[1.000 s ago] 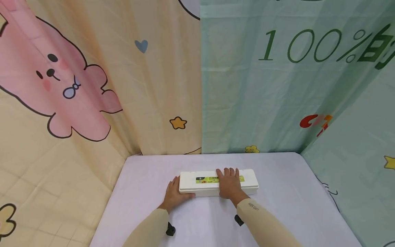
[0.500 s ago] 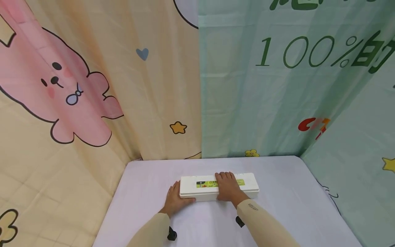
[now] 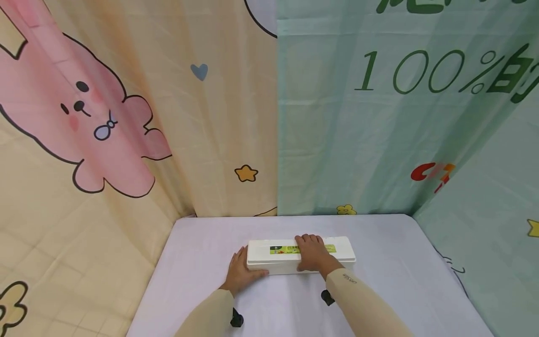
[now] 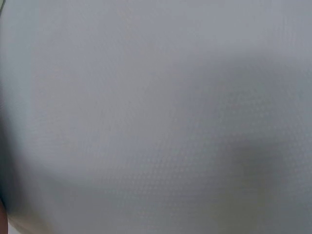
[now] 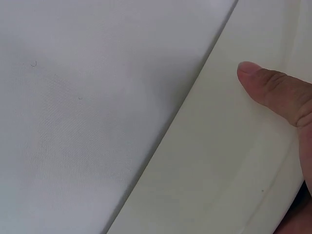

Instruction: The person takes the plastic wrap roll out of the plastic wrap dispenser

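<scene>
A long white lidded box (image 3: 260,257) lies across the table, a yellow-green label (image 3: 283,250) on its lid. My left hand (image 3: 241,273) holds the left end, fingers along the side and thumb along the front wall. Laid over the lid right of centre, my right hand (image 3: 312,253) grips the box from above and covers part of the label. The right wrist view shows the thumb (image 5: 273,92) pressed against the white front wall. The left wrist view is mostly blurred pale cloth, with a sliver of skin at its lower left edge.
A pale lilac cloth (image 3: 290,304) covers the table. Cream curtain (image 3: 227,117) and mint curtain (image 3: 337,140) with printed figures hang behind and at both sides. Small black devices, one (image 3: 237,319) at the left wrist and one (image 3: 327,297) at the right, sit under the sleeves.
My right hand's fingers have drawn together and bent over the lid, where they were more spread before. The head view has shifted slightly. The box stays in place on the table.
</scene>
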`<state>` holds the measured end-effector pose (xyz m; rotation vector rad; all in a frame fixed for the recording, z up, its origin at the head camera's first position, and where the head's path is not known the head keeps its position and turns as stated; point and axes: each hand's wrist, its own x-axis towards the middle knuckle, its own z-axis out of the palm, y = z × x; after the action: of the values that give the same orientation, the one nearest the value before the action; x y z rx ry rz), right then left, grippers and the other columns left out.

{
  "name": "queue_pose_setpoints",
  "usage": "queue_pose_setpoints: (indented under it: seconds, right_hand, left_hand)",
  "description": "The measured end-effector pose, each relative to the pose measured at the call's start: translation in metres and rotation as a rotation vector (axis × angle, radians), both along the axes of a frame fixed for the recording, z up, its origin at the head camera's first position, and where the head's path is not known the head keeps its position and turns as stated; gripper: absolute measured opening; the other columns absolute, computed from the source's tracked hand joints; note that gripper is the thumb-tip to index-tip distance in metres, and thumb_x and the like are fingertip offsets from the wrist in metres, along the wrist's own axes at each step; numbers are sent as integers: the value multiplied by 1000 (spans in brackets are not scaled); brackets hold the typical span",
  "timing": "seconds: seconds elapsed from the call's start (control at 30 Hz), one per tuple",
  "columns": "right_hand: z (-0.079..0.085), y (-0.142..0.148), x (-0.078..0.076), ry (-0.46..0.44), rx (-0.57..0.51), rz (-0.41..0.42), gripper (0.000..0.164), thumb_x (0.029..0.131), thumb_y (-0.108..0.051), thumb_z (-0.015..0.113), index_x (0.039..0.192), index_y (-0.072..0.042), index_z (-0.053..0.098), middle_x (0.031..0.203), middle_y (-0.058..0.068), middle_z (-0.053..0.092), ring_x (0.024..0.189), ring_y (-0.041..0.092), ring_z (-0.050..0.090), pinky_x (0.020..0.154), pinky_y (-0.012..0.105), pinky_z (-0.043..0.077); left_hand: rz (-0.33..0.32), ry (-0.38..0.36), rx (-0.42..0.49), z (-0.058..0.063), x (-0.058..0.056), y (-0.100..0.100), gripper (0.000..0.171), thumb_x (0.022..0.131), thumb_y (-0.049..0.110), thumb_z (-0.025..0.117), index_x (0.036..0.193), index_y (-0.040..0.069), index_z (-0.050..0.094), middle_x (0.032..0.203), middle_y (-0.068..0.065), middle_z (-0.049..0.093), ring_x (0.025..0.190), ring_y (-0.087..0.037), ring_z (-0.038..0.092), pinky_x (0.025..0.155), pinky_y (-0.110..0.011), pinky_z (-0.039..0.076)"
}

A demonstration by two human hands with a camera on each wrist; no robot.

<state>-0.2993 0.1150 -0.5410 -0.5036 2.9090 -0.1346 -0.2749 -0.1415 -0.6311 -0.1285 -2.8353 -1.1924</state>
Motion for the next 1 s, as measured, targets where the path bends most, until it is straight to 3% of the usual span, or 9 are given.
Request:
queue_pose_setpoints:
  seconds: [0.33,0.67,1.0]
  right_hand:
    - [1,-1,-5,-74,-21,-27,93,60,-45,84,135,-15,38,130,9,44,122,32,35,105,53,23]
    - [3,-1,-8,-115,-54,-56,90,61,-42,84,135,-15,41,130,7,46,122,31,36,107,53,21]
    - [2,1,-14,-144,-64,-69,90,60,-44,84,134,-16,42,130,7,46,122,32,36,107,53,21]
  left_hand:
    - [30,-33,-7,-3,0,0,120,47,73,73,142,12,33,141,-8,41,135,-28,24,113,-44,9]
    - [16,22,-21,-5,1,-1,114,50,71,74,140,12,37,137,-8,46,134,-28,27,112,-45,11]
    - [5,13,-44,-8,-3,0,112,51,72,73,141,15,36,139,-5,44,135,-27,25,112,-45,8]
